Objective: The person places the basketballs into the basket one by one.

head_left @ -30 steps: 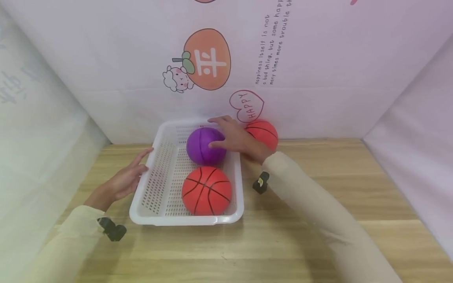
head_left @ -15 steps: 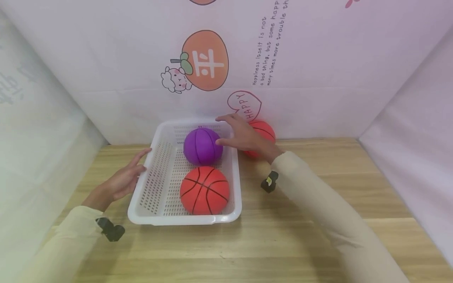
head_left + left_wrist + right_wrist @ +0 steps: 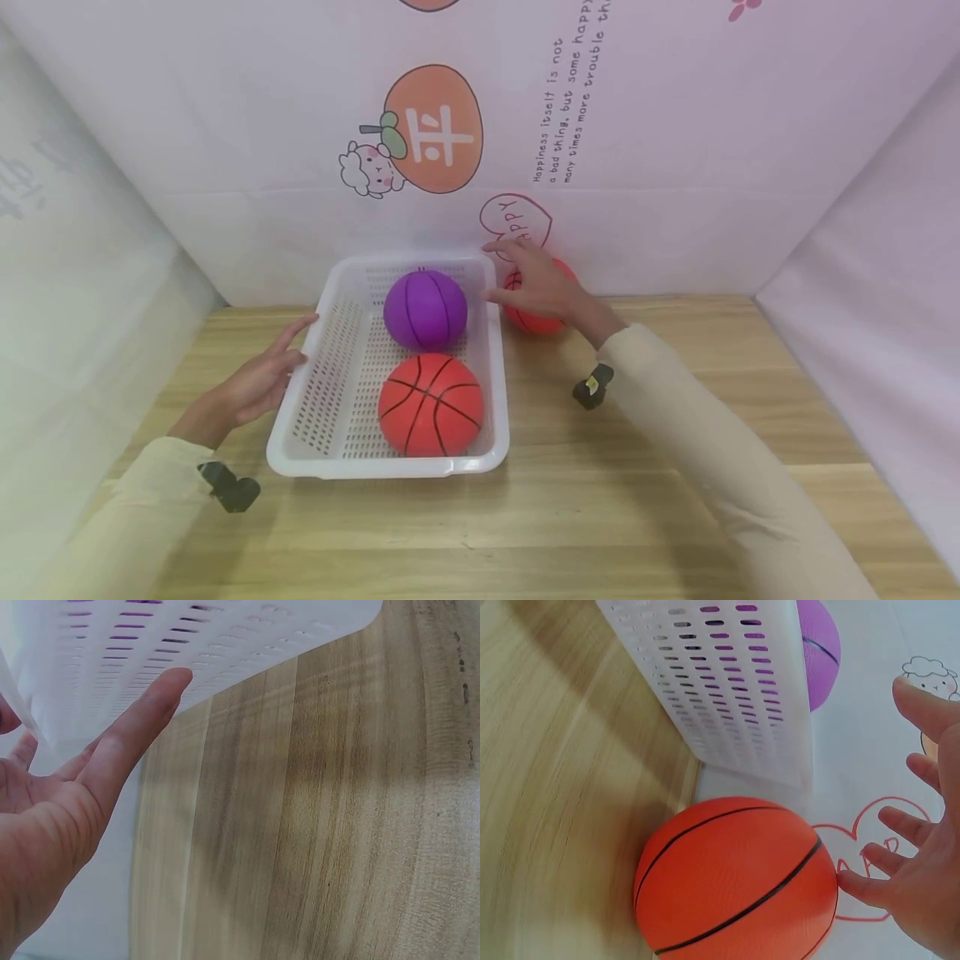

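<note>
A white perforated plastic basket holds a purple ball at the back and a red basketball at the front. At the basket's left side, my left hand touches the rim with outstretched fingers; in the left wrist view its thumb lies along the perforated outer wall. My right hand hovers with spread fingers over another red basketball, just outside the basket's back right corner. In the right wrist view the hand holds nothing, and one fingertip overlaps the edge of this ball.
All stands on a wooden table against a white back wall with printed cartoons and text. White side walls rise at left and right. A small black device sits at each wrist.
My right hand has moved right, away from the purple ball and across the basket's rim to above the outside red basketball. My left hand stays at the basket's left rim.
</note>
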Action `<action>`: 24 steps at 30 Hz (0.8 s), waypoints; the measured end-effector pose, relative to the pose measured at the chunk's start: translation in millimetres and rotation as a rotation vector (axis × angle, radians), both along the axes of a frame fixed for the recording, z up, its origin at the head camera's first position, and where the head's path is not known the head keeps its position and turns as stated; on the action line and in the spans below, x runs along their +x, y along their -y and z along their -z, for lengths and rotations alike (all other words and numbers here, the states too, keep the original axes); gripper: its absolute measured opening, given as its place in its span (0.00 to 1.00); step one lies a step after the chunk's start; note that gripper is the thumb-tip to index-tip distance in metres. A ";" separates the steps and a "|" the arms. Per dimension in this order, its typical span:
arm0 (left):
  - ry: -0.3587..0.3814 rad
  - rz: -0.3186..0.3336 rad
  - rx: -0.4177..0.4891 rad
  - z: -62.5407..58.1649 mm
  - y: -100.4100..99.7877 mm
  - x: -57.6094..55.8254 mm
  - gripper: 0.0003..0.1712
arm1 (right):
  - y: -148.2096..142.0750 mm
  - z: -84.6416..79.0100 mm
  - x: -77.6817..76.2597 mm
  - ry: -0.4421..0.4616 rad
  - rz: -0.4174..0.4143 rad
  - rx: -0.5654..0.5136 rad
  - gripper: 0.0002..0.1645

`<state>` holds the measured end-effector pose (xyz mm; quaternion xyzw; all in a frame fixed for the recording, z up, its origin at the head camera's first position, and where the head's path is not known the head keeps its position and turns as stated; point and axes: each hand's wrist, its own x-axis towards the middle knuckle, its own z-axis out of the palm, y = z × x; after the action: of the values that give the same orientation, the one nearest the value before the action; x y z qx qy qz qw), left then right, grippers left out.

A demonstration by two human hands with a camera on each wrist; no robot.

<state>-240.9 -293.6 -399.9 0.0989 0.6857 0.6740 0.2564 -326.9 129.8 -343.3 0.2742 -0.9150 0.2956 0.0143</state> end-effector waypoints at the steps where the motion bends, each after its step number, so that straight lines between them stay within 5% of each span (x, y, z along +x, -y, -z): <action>1: -0.001 0.000 -0.001 0.3 0.2 -0.1 0.40 | -1.5 0.0 0.2 0.000 0.007 -0.004 0.43; 24: -0.020 0.019 0.010 -0.2 0.6 1.1 0.40 | -45.5 4.5 1.6 0.019 0.086 0.017 0.48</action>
<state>-239.8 -294.2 -399.8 0.1133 0.6839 0.6739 0.2553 -325.3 175.3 -347.7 0.2318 -0.9286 0.2894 0.0162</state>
